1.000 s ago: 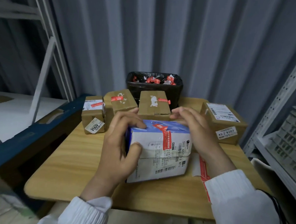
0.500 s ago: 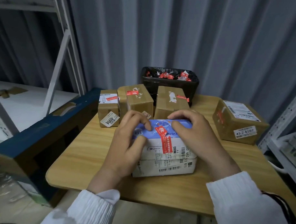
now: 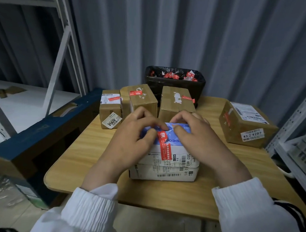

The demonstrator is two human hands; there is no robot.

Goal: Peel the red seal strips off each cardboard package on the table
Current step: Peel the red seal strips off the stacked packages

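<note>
Left hand (image 3: 130, 142) pinches the far end of the red seal strip (image 3: 164, 147); right hand (image 3: 196, 140) clamps bent fingers over the blue-and-white package (image 3: 164, 171), near-centre on the worktop (image 3: 81, 156). Strip judged thin, light, tear-prone: take its far end, peel slowly.

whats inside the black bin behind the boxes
Crumpled red seal strips, some showing white backing, lie piled near the rim of the black bin. Anything deeper is hidden by its wall and the cardboard box in front.
</note>
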